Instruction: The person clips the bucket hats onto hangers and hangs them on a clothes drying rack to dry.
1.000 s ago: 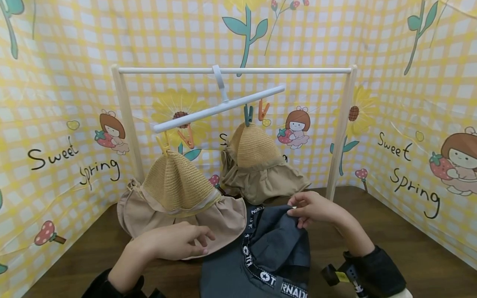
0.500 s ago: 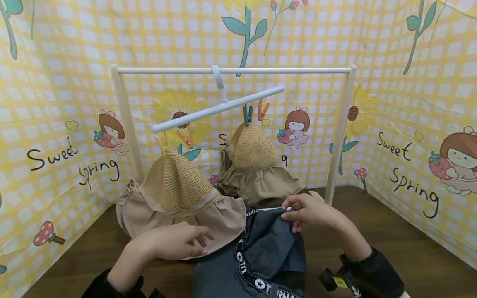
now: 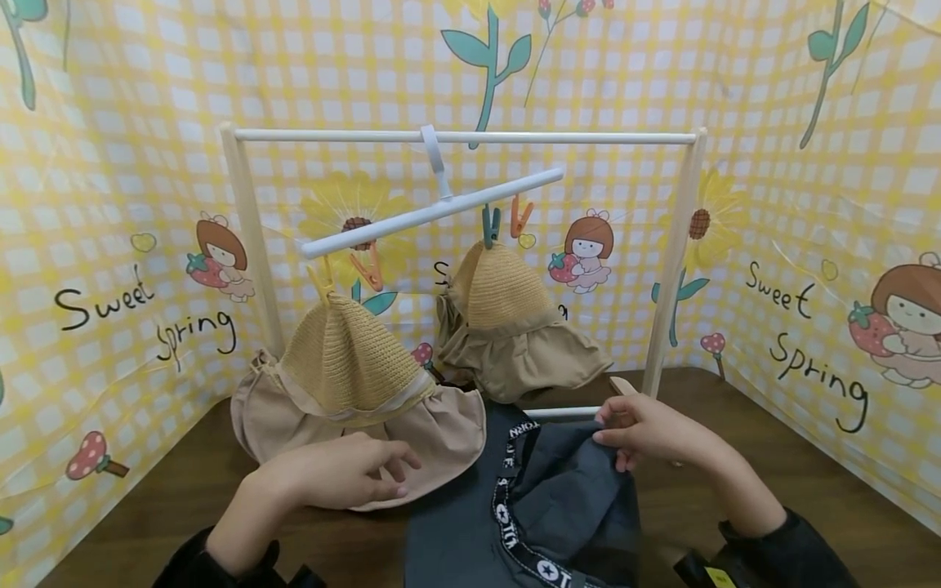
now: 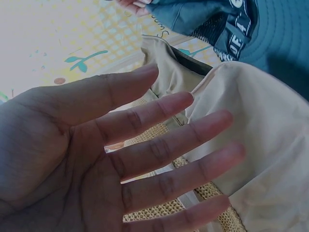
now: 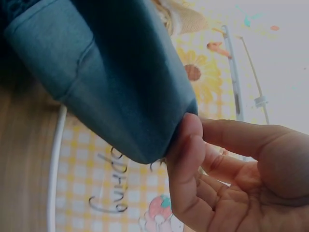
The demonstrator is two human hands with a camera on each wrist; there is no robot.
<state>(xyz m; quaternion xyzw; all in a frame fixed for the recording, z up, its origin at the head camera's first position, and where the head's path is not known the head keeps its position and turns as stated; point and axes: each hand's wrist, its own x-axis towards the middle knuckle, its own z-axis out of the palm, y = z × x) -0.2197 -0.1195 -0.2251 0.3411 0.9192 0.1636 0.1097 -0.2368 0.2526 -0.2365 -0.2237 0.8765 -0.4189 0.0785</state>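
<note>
My right hand [image 3: 657, 433] pinches the crown of a dark grey hat [image 3: 448, 535] between thumb and fingers. The pinched fabric [image 5: 159, 111] fills the upper left of the right wrist view. A black band with white lettering [image 3: 507, 527] runs round this hat, whose near edge leaves the head view. My left hand [image 3: 334, 474] holds nothing; its fingers are spread and relaxed in front of the beige brim [image 4: 260, 125] of the left straw hat [image 3: 353, 359]. Whether they touch it cannot be told. A second straw hat [image 3: 507, 286] hangs farther back.
A white hanger [image 3: 441, 214] tilts, left end lower, from the rack's rail [image 3: 331, 135]. A yellow clothespin [image 3: 324, 282] and a green clothespin [image 3: 491, 226] grip the straw hats. Two orange clothespins hang free. The rack's wooden post [image 3: 671, 269] stands behind my right hand.
My right hand shifts slightly left, then back right and a little lower, carrying the dark hat's crown along. My left hand stays almost still. The straw hats keep their places.
</note>
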